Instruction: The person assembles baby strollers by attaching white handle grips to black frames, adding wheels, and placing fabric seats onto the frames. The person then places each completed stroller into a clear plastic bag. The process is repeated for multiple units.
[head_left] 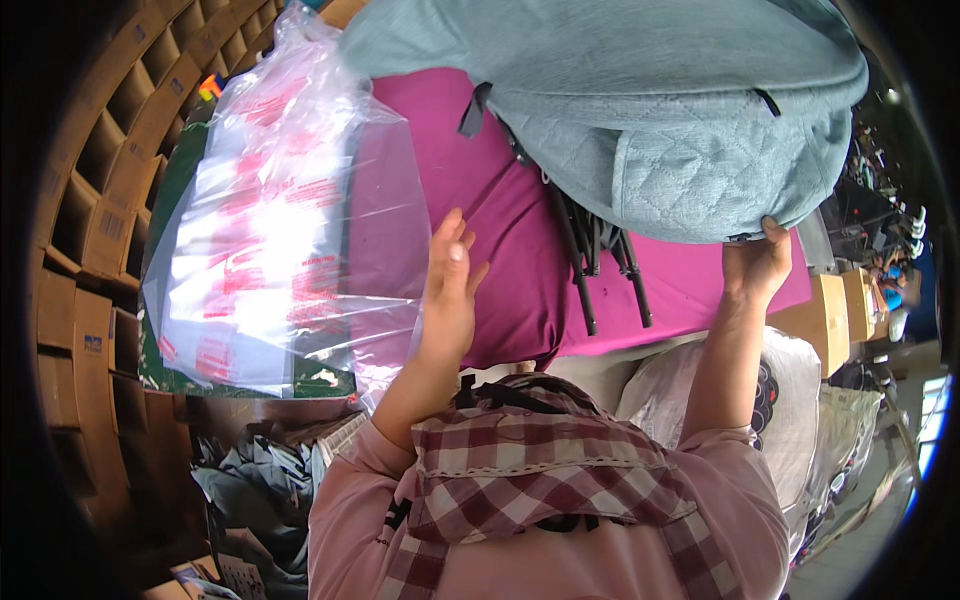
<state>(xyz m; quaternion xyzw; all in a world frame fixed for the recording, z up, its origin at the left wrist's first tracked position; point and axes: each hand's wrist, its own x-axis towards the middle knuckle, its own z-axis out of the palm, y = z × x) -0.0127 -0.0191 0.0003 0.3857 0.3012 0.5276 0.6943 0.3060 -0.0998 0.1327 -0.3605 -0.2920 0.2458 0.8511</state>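
A large blue-grey padded fabric piece (700,150) with a quilted pocket and black tabs lies over the far side of the table. Black folding metal tubes (591,260) stick out from under it toward me. My right hand (757,265) grips its lower near edge, thumb on top; the other fingers are mostly hidden underneath. My left hand (452,278) is raised with its fingers stretched out, holding nothing. It is beside a stack of clear plastic bags (250,270) with red print, close to the loose right edge of the top one.
Magenta cloth (490,230) covers the table, with a green board (165,350) under the bags. Cardboard compartments (110,150) line the left. Cardboard boxes (827,318) and a white plastic sack (790,390) stand at right. Grey fabric (265,490) is heaped below at left.
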